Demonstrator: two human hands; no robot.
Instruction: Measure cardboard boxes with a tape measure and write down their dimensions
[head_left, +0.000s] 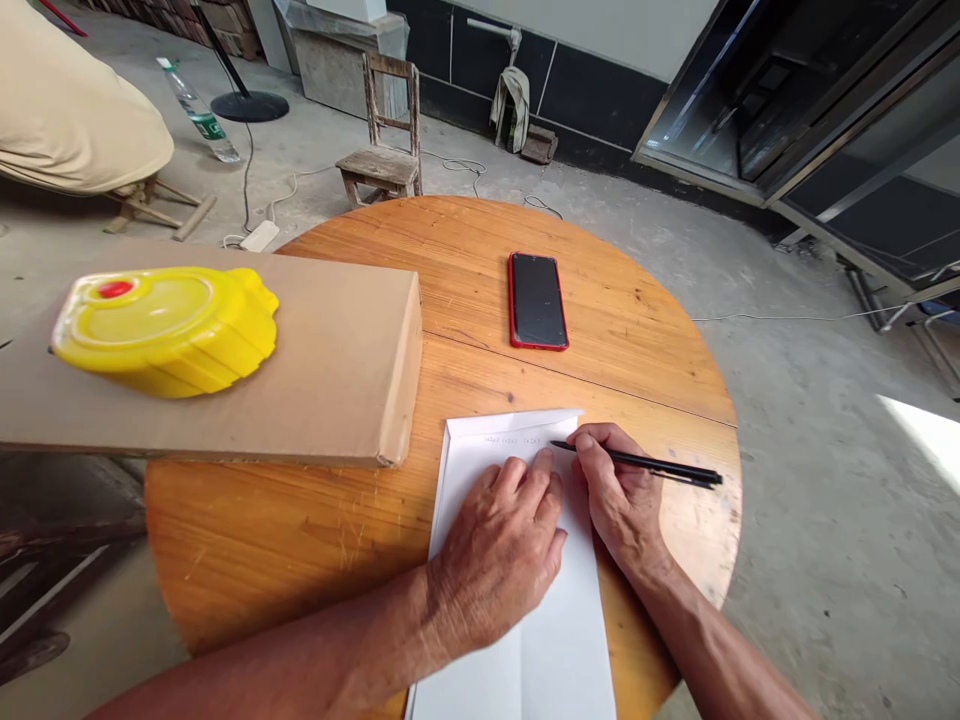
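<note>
White paper (547, 660), perhaps a folded sheet or pad, lies on the round wooden table (480, 380) with a faint line of writing near its top edge. My right hand (622, 490) grips a black pen (660, 464), its tip at the end of that written line. Flat on the paper rests my left hand (506, 545), fingers stretched out and slightly bent, holding nothing. Its fingertips lie just below the writing, close to the pen tip. The lower part of the paper runs out of view at the bottom.
A phone (538, 300) in a red case lies beyond the paper. To the left, a cardboard box (337, 370) overhangs the table with a yellow plastic tape-measure-shaped case (172, 330) on it. Behind stand a small wooden chair (386, 150) and a water bottle (199, 115). A person's clothed part shows upper left.
</note>
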